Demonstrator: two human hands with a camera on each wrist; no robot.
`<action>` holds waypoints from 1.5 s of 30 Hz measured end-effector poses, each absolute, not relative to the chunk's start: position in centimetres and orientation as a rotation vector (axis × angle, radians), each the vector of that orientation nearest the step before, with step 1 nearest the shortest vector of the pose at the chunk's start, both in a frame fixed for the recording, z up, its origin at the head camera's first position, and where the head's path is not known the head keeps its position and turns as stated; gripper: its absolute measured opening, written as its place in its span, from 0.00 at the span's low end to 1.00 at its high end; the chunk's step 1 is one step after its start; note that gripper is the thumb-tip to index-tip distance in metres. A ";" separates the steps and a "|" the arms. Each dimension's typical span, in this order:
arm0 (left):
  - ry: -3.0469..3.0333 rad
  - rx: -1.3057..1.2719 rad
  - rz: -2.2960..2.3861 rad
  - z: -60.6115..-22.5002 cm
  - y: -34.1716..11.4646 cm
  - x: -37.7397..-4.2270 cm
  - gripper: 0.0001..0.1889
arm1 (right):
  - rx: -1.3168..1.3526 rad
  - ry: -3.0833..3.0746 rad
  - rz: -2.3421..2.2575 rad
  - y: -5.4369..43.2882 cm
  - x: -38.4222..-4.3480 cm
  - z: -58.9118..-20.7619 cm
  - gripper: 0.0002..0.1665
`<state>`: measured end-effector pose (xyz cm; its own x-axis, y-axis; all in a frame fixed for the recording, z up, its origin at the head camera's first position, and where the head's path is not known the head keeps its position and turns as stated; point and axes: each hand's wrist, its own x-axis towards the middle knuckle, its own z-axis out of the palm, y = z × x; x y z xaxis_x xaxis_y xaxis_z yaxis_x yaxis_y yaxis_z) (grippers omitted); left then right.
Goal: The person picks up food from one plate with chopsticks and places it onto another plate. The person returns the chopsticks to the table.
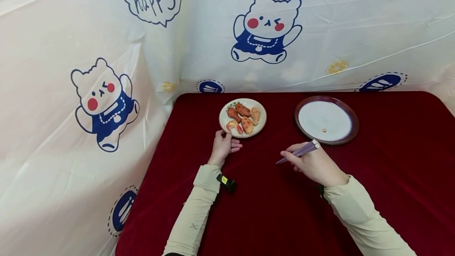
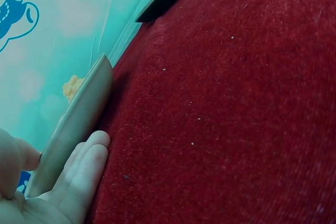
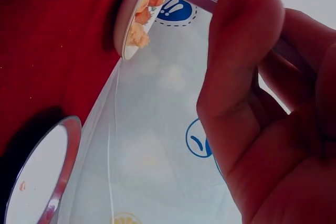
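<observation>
My left hand (image 1: 223, 145) is at the near rim of a small cream plate (image 1: 262, 123). Its thumb lies on the rim, and the other fingers extend low beside the plate's side in the left wrist view. On that plate are a drumstick (image 1: 233, 114), a shrimp (image 1: 234, 126), a browned piece of chicken (image 1: 243, 109), a spotted golden piece (image 1: 247, 125) and a pale fried piece (image 1: 255, 115). My right hand (image 1: 316, 165) holds a pair of purple chopsticks (image 1: 302, 151) with pale ends, their tips pointing left above the cloth, with nothing between them.
A larger white plate (image 1: 325, 115) with a brown-red rim stands at the back right, a small crumb (image 1: 324, 130) on it. Dark red cloth (image 1: 263, 208) covers the table. A printed white curtain (image 1: 206, 31) hangs behind and to the left.
</observation>
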<state>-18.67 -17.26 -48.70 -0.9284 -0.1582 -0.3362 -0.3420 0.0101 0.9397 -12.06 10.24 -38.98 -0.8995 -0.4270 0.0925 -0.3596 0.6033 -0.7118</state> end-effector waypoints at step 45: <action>2.138 -0.514 2.060 -48.9 -17.4 -18.6 0.26 | -0.482 2.800 -1.589 10.4 -12.5 -38.2 0.15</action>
<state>-18.62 -17.43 -48.88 -0.9337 -0.1533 -0.3235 -0.3290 0.0113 0.9443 -12.45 10.37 -38.19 -0.9499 -0.1987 0.2413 -0.3091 0.4813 -0.8203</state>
